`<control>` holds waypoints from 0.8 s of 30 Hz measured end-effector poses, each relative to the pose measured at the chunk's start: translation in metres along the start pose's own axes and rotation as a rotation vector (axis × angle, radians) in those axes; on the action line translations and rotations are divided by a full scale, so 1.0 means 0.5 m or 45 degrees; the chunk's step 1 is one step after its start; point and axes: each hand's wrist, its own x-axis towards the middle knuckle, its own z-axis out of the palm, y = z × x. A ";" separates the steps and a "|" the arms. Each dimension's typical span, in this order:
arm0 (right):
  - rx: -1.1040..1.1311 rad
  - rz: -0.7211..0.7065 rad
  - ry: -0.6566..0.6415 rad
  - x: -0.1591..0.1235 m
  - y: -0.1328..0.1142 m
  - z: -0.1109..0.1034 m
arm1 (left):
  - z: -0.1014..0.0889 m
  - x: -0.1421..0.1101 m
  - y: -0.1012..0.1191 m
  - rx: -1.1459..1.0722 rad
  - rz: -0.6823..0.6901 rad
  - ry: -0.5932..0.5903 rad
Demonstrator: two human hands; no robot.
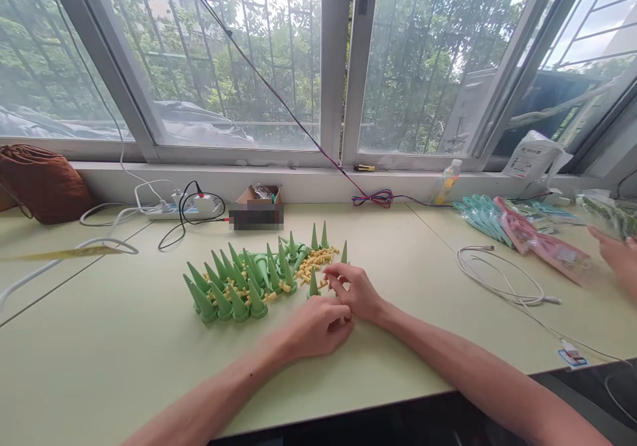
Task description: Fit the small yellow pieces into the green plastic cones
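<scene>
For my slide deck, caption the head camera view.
Left hand and right hand close together beside green cones and small yellow pieces.

Three hands: one left hand (316, 326) and one right hand (357, 291) of the person's own, plus one co-worker's hand (617, 255) at the edge. Green cones (240, 308) number more than fifteen — they overlap too much for an exact tally — with four along the nearest left row. Small yellow fittings (312, 262) run well past a dozen (heaped, so not countable singly). Then one brown bag (42, 184), one power strip (169, 212), one box (256, 214), one bottle (446, 184), one pink packet (545, 243).
</scene>
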 end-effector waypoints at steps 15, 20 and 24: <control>-0.263 0.020 -0.378 0.031 0.022 0.005 | -0.002 0.006 -0.001 0.007 -0.009 -0.071; -0.317 0.078 -0.369 0.029 0.030 0.013 | 0.000 0.005 -0.003 0.023 -0.027 -0.094; -0.277 0.035 -0.279 0.026 0.029 0.016 | 0.002 0.003 -0.006 0.028 -0.022 -0.092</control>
